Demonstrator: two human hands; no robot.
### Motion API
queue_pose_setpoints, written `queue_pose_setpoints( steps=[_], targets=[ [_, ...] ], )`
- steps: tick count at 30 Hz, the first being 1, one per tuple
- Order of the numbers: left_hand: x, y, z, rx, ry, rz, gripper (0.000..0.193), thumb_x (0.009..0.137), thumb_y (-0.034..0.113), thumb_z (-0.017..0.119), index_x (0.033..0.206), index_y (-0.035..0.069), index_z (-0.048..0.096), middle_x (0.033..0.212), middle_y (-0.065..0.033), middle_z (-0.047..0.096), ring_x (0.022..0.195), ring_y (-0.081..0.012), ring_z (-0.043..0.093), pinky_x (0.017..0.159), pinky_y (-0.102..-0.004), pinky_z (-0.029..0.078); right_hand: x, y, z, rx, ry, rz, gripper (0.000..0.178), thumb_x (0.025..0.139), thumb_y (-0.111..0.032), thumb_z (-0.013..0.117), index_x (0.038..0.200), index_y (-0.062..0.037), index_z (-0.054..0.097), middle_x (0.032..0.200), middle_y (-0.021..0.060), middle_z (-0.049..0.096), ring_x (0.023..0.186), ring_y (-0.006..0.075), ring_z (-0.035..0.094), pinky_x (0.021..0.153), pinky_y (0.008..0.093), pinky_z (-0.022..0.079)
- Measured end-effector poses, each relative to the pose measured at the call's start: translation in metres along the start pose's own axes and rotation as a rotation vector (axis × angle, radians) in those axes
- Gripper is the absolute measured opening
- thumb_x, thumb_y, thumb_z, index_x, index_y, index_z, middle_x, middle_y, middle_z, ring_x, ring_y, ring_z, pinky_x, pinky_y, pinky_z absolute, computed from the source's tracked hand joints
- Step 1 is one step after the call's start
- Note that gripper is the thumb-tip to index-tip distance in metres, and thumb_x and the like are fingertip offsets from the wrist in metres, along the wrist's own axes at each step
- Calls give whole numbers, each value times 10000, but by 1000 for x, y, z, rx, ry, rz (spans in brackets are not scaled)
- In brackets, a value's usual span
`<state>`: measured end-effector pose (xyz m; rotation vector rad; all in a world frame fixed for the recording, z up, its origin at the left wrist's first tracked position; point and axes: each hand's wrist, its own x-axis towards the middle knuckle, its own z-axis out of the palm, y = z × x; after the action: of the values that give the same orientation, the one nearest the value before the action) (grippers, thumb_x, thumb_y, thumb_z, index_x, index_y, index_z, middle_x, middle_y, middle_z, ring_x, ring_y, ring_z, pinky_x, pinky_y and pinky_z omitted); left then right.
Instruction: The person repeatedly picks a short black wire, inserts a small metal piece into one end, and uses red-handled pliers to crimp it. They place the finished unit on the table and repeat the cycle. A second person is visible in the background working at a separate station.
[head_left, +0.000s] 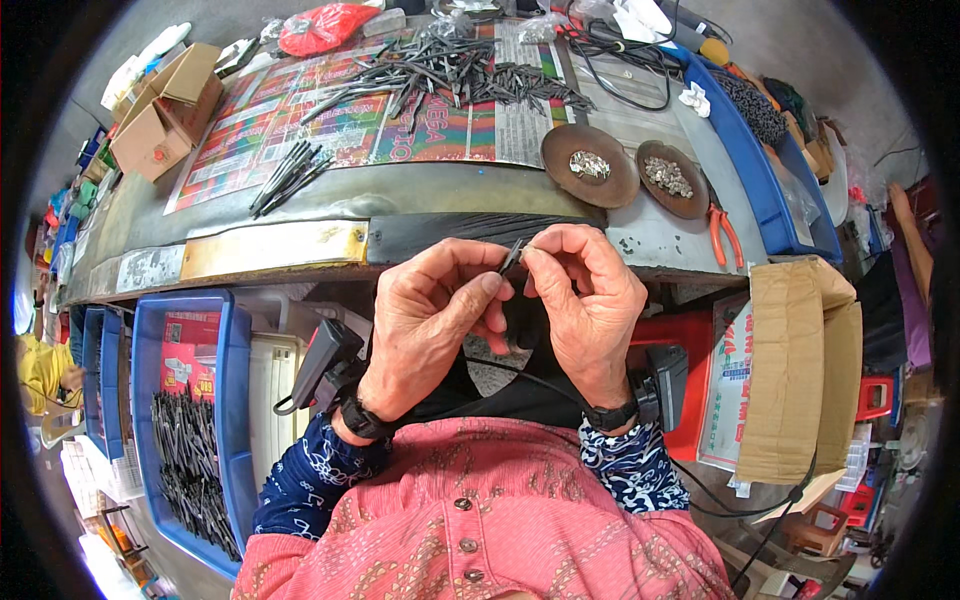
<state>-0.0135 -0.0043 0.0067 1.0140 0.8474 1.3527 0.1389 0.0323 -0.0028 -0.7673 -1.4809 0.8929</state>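
Observation:
My left hand (425, 315) is closed, pinching a thin black stick-shaped part (513, 254) between thumb and fingers in front of the table's edge. Against the end of that part, my right hand (592, 310) has its thumb and forefinger pressed together; whatever lies in this pinch is too small to make out. Just beyond the right hand, a round brown dish (562, 165) holds small shiny metal pieces (589, 165). A second brown dish (688, 203) beside it holds small greyish metal pieces (667, 177).
A large heap of black sticks (440, 75) covers the far table, with a small bundle (290, 178) nearer left. Red-handled pliers (724, 236) lie at right. A blue bin (242, 430) of black parts stands at lower left, a cardboard box (800, 370) at right.

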Motion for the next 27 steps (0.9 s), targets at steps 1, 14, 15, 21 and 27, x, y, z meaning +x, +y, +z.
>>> queue_pose_setpoints(
  steps=[1,14,15,21,27],
  targets=[
    [0,-1,0,13,7,1,190,943,29,584,1110,-58,602,866,-82,656,666,-104,624,554,-255,576,0,0,0,-4,0,5,86,899,10,640,976,37,612,892,35,628,709,64,574,629,200,482],
    [-5,-10,6,189,75,136,210,918,-30,593,1125,-52,614,879,-92,670,675,-113,638,576,-262,580,-4,2,2,-48,10,21,81,894,-2,660,953,32,616,862,36,637,684,64,578,611,202,479],
    [-6,-10,6,181,79,135,211,916,-33,594,1125,-50,617,880,-93,670,676,-113,638,576,-261,580,-4,1,2,6,7,71,83,894,-6,661,954,32,618,855,36,640,683,66,581,610,203,481],
    [-6,-13,8,249,79,197,208,902,-52,611,1109,-56,624,857,-60,648,677,-78,608,559,-228,557,-3,-4,0,205,5,236,95,899,-43,668,939,31,624,805,29,646,660,68,578,589,207,480],
    [-6,-13,5,220,24,182,194,908,-49,607,1100,-40,628,837,-51,646,622,-65,588,499,-205,501,4,4,-8,391,-88,375,111,891,-90,695,916,-2,631,751,13,638,621,59,568,561,200,472]
  ],
)
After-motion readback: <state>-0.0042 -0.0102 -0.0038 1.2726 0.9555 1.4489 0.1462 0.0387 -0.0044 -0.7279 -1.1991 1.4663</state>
